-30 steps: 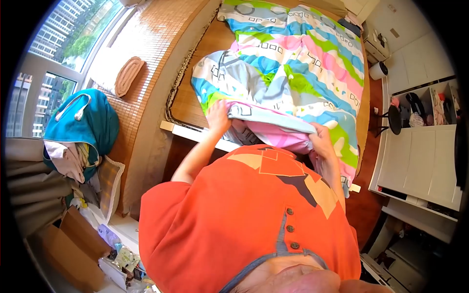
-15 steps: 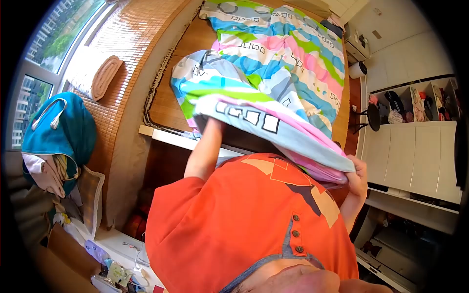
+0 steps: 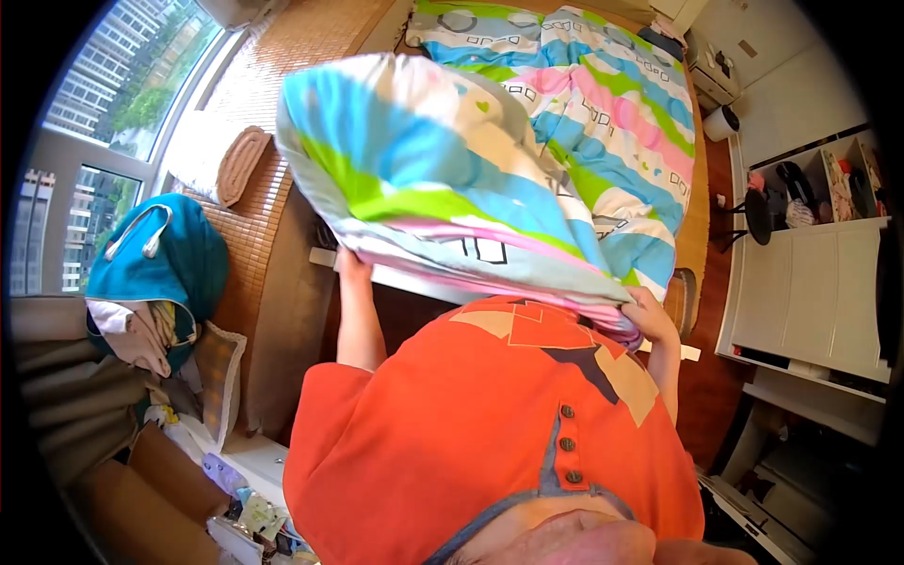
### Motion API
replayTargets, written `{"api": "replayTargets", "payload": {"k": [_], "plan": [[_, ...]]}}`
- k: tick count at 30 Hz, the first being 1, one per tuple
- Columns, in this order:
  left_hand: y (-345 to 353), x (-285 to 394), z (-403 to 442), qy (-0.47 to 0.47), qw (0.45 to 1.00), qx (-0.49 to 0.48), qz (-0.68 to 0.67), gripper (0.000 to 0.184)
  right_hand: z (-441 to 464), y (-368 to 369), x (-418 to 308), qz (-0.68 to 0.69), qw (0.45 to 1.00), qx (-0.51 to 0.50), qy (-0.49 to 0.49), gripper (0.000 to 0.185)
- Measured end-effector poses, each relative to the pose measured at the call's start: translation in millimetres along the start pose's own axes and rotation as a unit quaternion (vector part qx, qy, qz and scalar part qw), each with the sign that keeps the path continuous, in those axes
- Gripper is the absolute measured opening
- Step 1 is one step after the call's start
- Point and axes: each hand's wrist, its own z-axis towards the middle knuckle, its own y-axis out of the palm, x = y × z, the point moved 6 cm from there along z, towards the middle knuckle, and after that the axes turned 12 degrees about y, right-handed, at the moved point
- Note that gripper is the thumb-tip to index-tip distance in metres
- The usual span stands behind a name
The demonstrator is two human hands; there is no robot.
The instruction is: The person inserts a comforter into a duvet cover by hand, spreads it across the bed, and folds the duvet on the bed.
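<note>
A quilt (image 3: 414, 160) patterned in blue, green, pink and white spreads over the wooden bed (image 3: 690, 226), its near part billowing up above the bed's left side. At the left end of its near edge, my left hand (image 3: 352, 266) is closed on the cloth, the fingertips partly hidden beneath it. My right hand (image 3: 652, 318) grips the bunched right end of that edge, close to my body. Between my hands the edge hangs in front of my orange shirt (image 3: 471, 405), with its pink underside folded along it.
On the left, a woven mat (image 3: 268, 202) covers the window ledge, holding a rolled mat (image 3: 243, 165) and a teal bag (image 3: 160, 250) stuffed with clothes. A cardboard box (image 3: 141, 499) sits lower left. White cabinets (image 3: 810, 292) and a black stool (image 3: 756, 217) stand at right.
My left hand has moved outward to the left, and the quilt's near left part has risen and spread that way. My right hand has shifted slightly left and up, still gripping the edge.
</note>
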Motion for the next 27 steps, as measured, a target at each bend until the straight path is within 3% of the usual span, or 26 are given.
{"api": "replayTargets", "payload": {"k": [1,2,4,6,7,10,12,14,16,18,22,23,25,26,27], "plan": [[-61,-21,-28,-0.081,0.993,0.088,-0.021,0.042,9,2,8,0.015,1.0,-0.003,0.016,0.034],[-90,-18,-54,-0.063,0.989,0.131,0.036,0.041,16,5,8,0.015,1.0,-0.008,0.009,0.034],[-128,0,-95,-0.068,0.945,0.318,0.033,0.049,25,10,12,-0.053,0.998,-0.01,0.024,0.032],[-145,15,-92,-0.024,0.956,0.291,0.009,0.059,38,15,16,-0.037,0.999,-0.017,0.03,0.029],[-152,21,-91,-0.035,0.952,0.304,0.008,0.055,46,15,20,-0.029,0.999,-0.03,0.021,0.028],[-122,40,-96,-0.009,0.978,0.194,-0.078,0.043,55,16,19,-0.034,0.997,-0.067,0.024,0.03],[-132,33,-108,-0.071,0.967,0.239,-0.054,0.038,41,15,0,-0.041,0.997,-0.057,0.024,0.033],[-152,17,-125,-0.114,0.93,0.349,0.019,0.047,36,11,3,-0.052,0.996,-0.058,0.045,0.036],[-139,7,-138,-0.142,0.93,0.339,0.02,0.083,35,7,4,-0.02,0.999,-0.041,0.026,0.037],[-115,-3,-139,-0.193,0.907,0.368,0.072,0.104,26,12,-4,-0.023,0.996,-0.068,0.056,0.038],[-117,-67,-97,-0.324,0.901,0.23,0.172,0.109,14,19,-13,-0.018,0.994,-0.078,0.081,0.038],[-96,-62,-101,-0.291,0.896,0.24,0.232,0.112,12,18,-14,-0.007,0.994,-0.07,0.084,0.039],[-80,-66,-94,-0.194,0.841,0.313,0.396,0.119,9,16,-14,-0.003,0.994,-0.06,0.091,0.039],[-88,-70,-83,-0.126,0.776,0.37,0.495,0.123,6,14,-12,-0.008,0.994,-0.049,0.097,0.039],[-72,-58,-80,-0.144,0.723,0.374,0.563,0.126,3,13,-11,-0.012,0.994,-0.037,0.102,0.04]]}}
